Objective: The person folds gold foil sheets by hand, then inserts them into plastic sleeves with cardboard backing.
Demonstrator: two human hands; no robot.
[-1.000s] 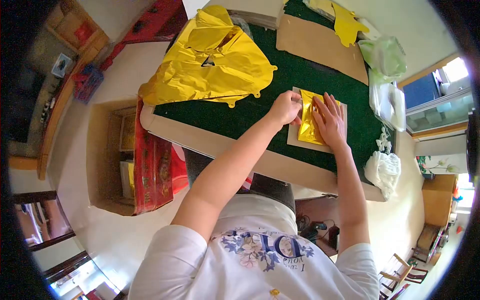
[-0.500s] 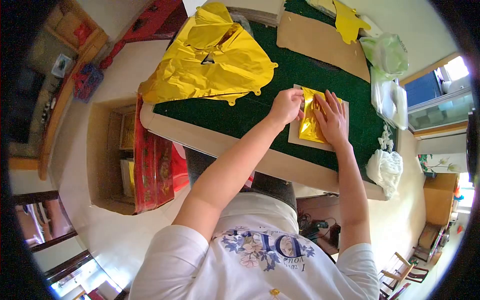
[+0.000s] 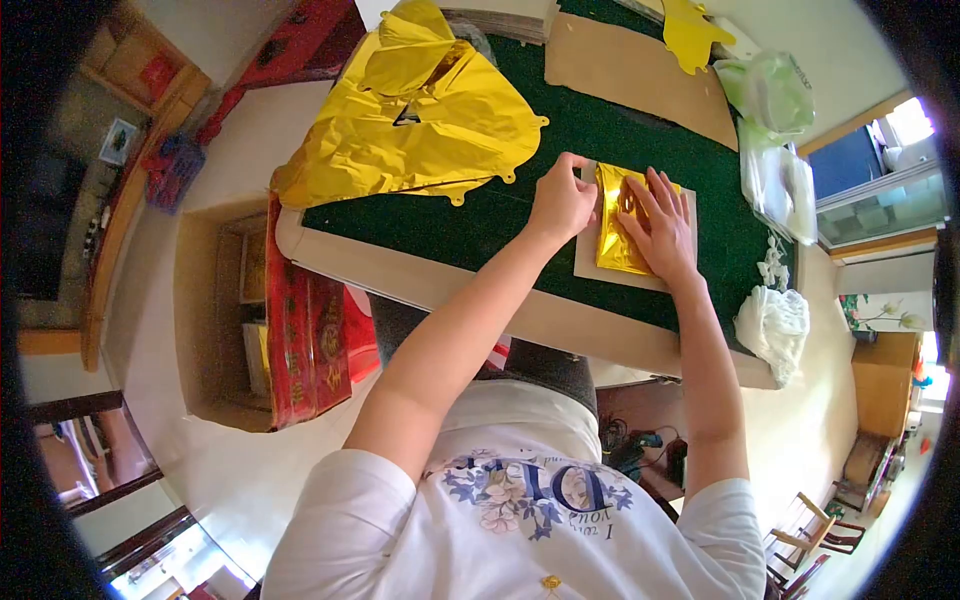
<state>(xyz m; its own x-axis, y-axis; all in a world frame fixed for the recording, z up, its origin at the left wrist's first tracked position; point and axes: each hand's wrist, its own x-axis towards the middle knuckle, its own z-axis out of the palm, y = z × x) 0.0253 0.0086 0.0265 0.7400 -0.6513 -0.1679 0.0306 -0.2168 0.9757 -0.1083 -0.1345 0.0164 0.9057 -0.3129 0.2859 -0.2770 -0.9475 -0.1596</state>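
A folded gold foil balloon (image 3: pixel 612 240) lies on a small piece of cardboard (image 3: pixel 592 265) on the dark green table surface (image 3: pixel 540 238). My right hand (image 3: pixel 662 225) rests flat on the foil, fingers stretched out and slightly apart. At the cardboard's left edge is my left hand (image 3: pixel 562 200), its fingers curled into a pinch near the upper corner. Whatever those fingertips hold, if anything, is too small to make out. Further left on the table spreads a large pile of flat gold foil balloons (image 3: pixel 440 125) with small tabs along the edge.
A larger cardboard sheet (image 3: pixel 640 75) lies at the back, with another gold foil piece (image 3: pixel 690 38) beyond it. Clear plastic bags (image 3: pixel 775 185) and a white bag (image 3: pixel 772 325) hang along the right edge. An open red carton (image 3: pixel 310 340) stands on the floor at left.
My left hand has moved a little left, away from the foil to the cardboard's edge. My right hand stays flat on the foil. The view has shifted slightly.
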